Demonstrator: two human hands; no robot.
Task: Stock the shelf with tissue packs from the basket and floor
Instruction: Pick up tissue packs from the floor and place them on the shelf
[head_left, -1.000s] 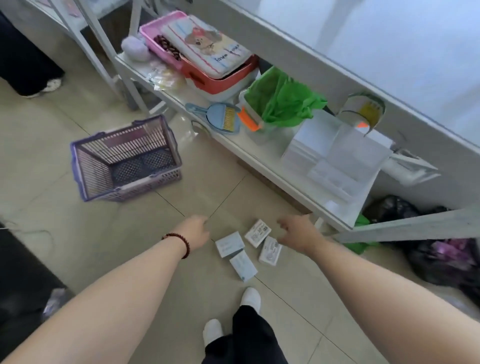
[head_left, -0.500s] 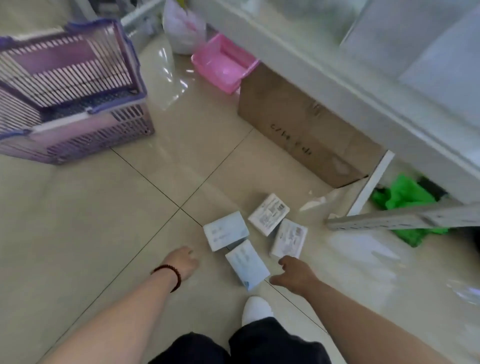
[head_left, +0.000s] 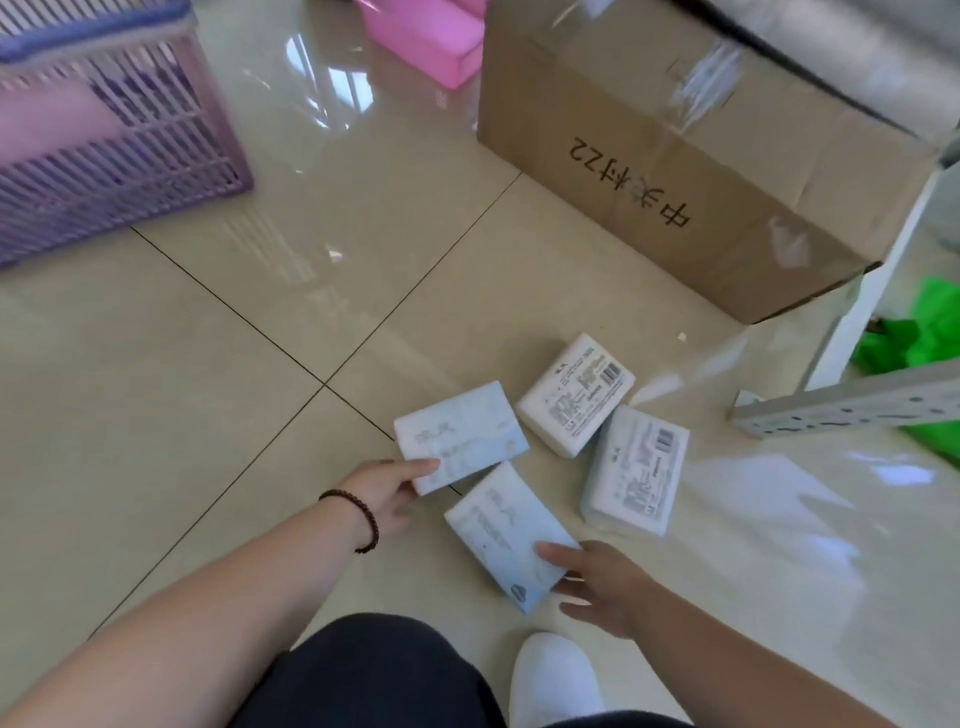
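Several white and pale-blue tissue packs lie together on the tiled floor. My left hand (head_left: 387, 493), with a bead bracelet on the wrist, pinches the near corner of the left tissue pack (head_left: 462, 434), thumb on top. My right hand (head_left: 597, 584) grips the near end of the closest tissue pack (head_left: 504, 535), with one finger on top and the others along its edge. Two more packs, label side up, lie beyond: one (head_left: 576, 395) further back and one (head_left: 636, 470) to the right. The purple basket (head_left: 119, 171) stands at the upper left. Its inside is blurred.
A taped cardboard box (head_left: 675, 171) sits under the shelf at the upper right, with a pink bin (head_left: 423, 36) behind it. A white shelf leg (head_left: 872, 291), a perforated metal rail (head_left: 852, 405) and a green bag (head_left: 924, 332) are on the right. My white shoe (head_left: 556, 675) is just below the packs.
I have crouched down, so the floor and packs are much closer. Both hands have moved forward from bare floor onto a tissue pack each.
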